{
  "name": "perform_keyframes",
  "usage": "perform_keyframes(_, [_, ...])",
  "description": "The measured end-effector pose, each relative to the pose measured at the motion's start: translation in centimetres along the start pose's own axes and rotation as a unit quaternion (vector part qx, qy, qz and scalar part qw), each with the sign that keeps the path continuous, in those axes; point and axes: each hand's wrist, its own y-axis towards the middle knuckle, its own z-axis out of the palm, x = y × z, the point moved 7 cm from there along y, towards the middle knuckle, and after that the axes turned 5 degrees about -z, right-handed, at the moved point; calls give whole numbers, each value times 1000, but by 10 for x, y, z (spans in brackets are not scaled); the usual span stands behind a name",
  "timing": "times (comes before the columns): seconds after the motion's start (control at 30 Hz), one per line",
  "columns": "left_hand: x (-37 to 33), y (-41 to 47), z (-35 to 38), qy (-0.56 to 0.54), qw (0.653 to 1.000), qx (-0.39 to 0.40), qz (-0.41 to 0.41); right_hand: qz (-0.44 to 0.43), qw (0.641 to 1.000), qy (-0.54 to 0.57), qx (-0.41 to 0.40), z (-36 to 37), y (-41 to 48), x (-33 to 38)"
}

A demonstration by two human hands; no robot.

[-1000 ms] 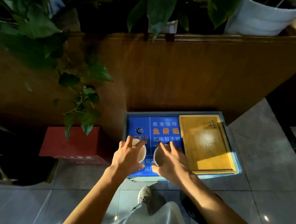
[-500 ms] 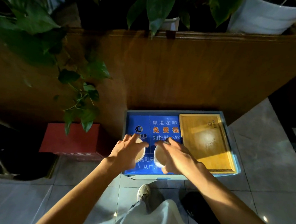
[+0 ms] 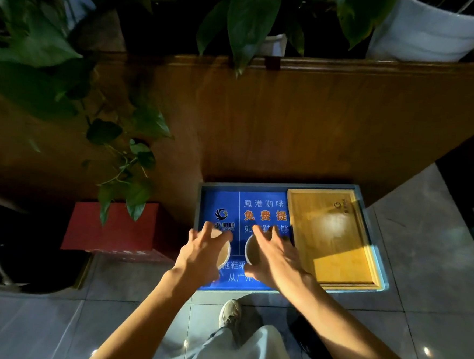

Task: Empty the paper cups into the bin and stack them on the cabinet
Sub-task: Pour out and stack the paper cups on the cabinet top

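Observation:
Two paper cups stand upright side by side on the blue-topped low cabinet point(image 3: 265, 203), near its front edge. The left cup point(image 3: 224, 253) and the right cup point(image 3: 251, 250) both show pale beige insides. My left hand point(image 3: 201, 256) lies over the left cup's left side with its fingers spread apart above the rim. My right hand point(image 3: 276, 259) covers the right cup's right side in the same way, fingers splayed. Neither hand is closed round its cup. The cups' walls are hidden by the hands.
A yellow wooden box point(image 3: 332, 236) fills the cabinet's right half. A red box point(image 3: 114, 232) sits on the floor to the left, with a dark bin-like container point(image 3: 15, 248) beyond it. A wooden partition point(image 3: 290, 121) rises behind, and plant leaves point(image 3: 124, 171) hang over it.
Both hands were curled round the cups earlier; now their fingers have spread apart over the rims. The cups stay in the same place on the cabinet.

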Motion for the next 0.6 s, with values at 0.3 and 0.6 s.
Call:
perform_keyframes(0.3, [8, 11, -19, -24, 1000, -8, -1, 17, 954, 281, -101, -21, 7, -5])
perform_keyframes(0.6, [12, 69, -80, -48, 996, -74, -25, -215, 953, -131, -167, -75, 48, 64])
